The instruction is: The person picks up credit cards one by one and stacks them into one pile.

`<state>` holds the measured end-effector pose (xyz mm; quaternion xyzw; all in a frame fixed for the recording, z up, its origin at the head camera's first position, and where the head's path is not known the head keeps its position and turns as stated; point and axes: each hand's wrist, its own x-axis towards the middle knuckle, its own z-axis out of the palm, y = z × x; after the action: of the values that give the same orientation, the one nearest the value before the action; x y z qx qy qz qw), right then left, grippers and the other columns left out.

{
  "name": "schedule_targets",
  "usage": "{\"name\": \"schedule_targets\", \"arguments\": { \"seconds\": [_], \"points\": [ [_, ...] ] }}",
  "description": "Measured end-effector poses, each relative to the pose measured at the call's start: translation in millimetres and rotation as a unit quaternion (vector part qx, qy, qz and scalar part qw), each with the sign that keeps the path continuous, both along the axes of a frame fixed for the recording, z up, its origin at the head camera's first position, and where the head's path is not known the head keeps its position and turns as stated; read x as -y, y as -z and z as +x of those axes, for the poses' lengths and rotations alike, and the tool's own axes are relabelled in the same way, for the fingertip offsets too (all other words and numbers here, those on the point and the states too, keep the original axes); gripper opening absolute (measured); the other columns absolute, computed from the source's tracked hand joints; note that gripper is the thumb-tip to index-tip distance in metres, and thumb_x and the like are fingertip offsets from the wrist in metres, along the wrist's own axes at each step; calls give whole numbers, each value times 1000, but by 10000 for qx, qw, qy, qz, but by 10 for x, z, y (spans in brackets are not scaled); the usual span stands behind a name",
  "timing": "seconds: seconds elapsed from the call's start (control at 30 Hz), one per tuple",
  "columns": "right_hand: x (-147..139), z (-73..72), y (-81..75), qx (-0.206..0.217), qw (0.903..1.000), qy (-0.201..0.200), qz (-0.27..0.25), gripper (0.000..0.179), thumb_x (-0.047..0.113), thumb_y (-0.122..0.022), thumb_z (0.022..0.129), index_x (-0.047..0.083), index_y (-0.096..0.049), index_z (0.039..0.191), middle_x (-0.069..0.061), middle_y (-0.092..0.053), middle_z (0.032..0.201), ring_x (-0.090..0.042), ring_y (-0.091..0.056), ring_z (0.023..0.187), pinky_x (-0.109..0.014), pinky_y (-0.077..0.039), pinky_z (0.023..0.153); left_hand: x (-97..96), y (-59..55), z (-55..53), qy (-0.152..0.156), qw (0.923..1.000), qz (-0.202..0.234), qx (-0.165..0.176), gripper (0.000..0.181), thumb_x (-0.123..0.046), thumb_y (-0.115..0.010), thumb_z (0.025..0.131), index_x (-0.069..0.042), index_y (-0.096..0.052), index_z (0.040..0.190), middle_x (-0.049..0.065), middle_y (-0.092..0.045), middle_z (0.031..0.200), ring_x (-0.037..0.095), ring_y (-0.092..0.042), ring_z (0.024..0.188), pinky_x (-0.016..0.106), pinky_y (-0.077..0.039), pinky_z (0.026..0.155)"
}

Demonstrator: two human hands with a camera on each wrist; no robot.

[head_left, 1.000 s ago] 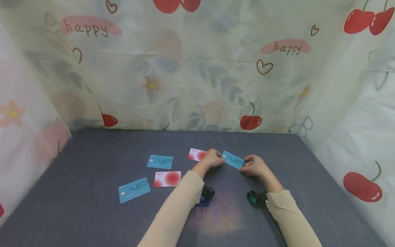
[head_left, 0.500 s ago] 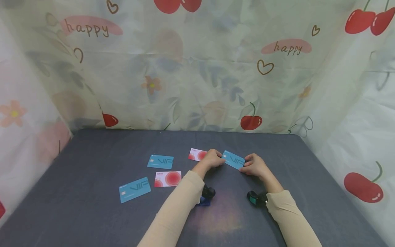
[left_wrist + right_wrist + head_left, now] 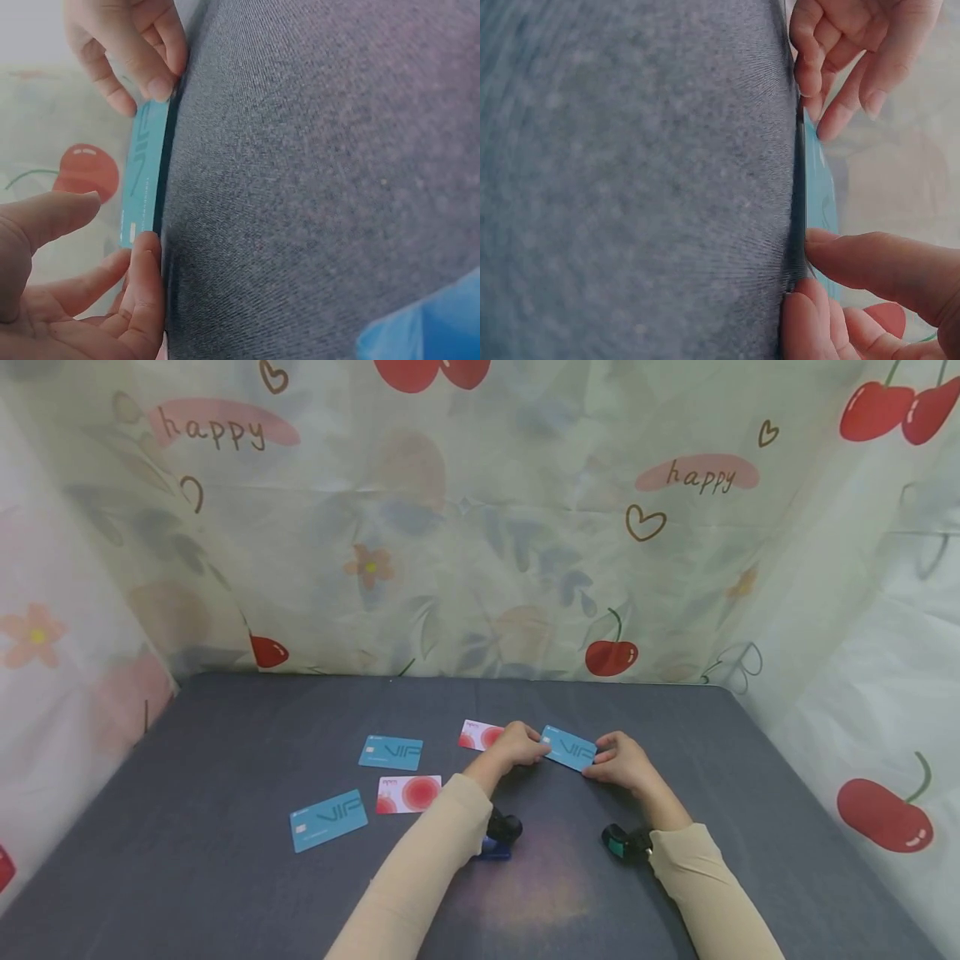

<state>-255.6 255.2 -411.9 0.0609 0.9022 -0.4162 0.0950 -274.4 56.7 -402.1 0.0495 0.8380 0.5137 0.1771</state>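
Note:
A blue VIP card (image 3: 568, 748) lies at a slant between the two hands, low over the table. My right hand (image 3: 619, 762) pinches its right end, with the thumb (image 3: 847, 259) on its near edge. At the other end, fingertips of my left hand (image 3: 517, 746) touch the card, while the left thumb (image 3: 64, 214) stands apart from it. Beside the left hand is a pink-and-white card (image 3: 477, 734), partly covered by that hand. Farther left lie two more blue VIP cards (image 3: 391, 752) (image 3: 328, 821) and another pink-and-white card (image 3: 407, 794).
The dark grey table (image 3: 225, 727) backs onto a hanging cloth (image 3: 480, 577) printed with cherries and hearts. Under the left forearm a small blue object (image 3: 495, 850) shows in part. Black wrist devices (image 3: 626, 842) are strapped near both sleeves.
Both hands and the blue card between them stay almost in place. The whole head view has shifted very slightly to the right.

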Motion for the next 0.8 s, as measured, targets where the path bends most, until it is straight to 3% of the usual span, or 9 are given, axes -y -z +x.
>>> {"name": "schedule_targets", "arguments": {
  "seconds": [0.23,0.6,0.8],
  "points": [
    [7,27,-45,-153,9999,-73,2,56,6,-74,76,-5,-41,120,-13,-56,93,-15,-55,74,-26,-53,65,43,-27,12,136,9998,106,87,44,-20,-65,86,4,-56,121,6,-58,85,10,-53,69,26,-52,77],
    [70,80,-131,-230,9987,-275,-374,56,2,-72,76,-6,-40,122,-21,-58,101,-10,-60,69,-32,-55,70,164,-65,50,379,9987,344,0,54,-20,-66,85,8,-48,128,17,-62,111,8,-56,72,22,-53,75],
    [121,113,-173,-245,9980,-363,-456,57,1,-71,76,-7,-40,123,-20,-59,98,-10,-59,69,-31,-56,69,233,-37,81,469,9979,440,-41,56,-18,-66,84,9,-47,129,18,-63,111,6,-56,71,18,-51,68]
  ]
}}
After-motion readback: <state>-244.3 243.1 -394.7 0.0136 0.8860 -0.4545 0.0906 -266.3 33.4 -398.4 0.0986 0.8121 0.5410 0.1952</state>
